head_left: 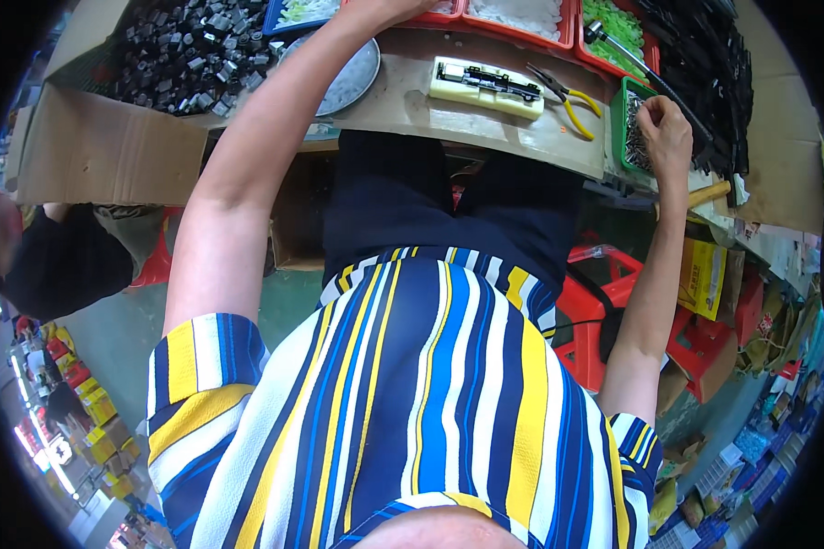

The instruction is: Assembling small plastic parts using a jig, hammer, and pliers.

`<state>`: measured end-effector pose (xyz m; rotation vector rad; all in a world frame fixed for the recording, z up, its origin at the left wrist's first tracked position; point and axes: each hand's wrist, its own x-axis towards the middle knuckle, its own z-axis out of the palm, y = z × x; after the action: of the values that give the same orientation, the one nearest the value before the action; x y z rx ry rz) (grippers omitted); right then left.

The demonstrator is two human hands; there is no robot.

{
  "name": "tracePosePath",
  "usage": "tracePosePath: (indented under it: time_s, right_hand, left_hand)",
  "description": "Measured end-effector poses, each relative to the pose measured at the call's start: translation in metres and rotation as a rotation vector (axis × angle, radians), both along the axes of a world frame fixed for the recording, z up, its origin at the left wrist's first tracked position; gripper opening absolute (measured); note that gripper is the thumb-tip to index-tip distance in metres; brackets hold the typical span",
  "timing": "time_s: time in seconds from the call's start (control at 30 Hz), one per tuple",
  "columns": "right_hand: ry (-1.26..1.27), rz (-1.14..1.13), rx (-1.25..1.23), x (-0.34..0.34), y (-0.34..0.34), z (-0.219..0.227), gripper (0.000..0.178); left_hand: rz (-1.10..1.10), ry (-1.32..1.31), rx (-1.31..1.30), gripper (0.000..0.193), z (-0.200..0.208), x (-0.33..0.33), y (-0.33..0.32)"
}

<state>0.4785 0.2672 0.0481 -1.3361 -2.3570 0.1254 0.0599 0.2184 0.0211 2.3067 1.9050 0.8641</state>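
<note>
My right hand (666, 135) is over a small green tray (625, 128) of small metal parts (637, 146), its fingers pinched together; whatever may be between them is too small to make out. At the top edge my left hand (386, 9) reaches toward the red trays, and its fingers are cut off from view. Between the hands, a black slotted part (490, 80) lies in a cream block-shaped holder (449, 87). Pliers with yellow handles (577, 112) rest on the table just right of that holder.
A heap of black and clear parts (192, 55) lies left, beside a round dish of translucent pieces (352, 82). Along the back stand red trays of white (517, 16) and green pieces (613, 27). Long black strips (705, 73) pile up right. Another person (64, 256) sits left.
</note>
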Motion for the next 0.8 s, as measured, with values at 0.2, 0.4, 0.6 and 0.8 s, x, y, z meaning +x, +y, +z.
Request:
tracePosePath:
  time_s: [0.2, 0.4, 0.6, 0.8]
  right_hand:
    - [0.159, -0.022, 0.019, 0.009, -0.004, 0.005, 0.016]
    - [0.220, -0.024, 0.002, 0.000, -0.008, 0.007, 0.021]
    - [0.343, -0.054, -0.115, -0.021, -0.028, 0.016, 0.015]
    - [0.531, 0.229, -0.316, -0.089, -0.077, 0.044, 0.009]
  left_hand:
    - [-0.049, -0.159, 0.244, 0.019, 0.026, 0.013, -0.032]
    - [0.078, -0.402, 0.089, 0.026, 0.042, 0.042, -0.069]
    - [0.035, -0.995, -0.104, 0.018, 0.034, 0.074, -0.099]
    - [0.064, -1.197, -0.284, 0.013, 0.033, 0.104, -0.109]
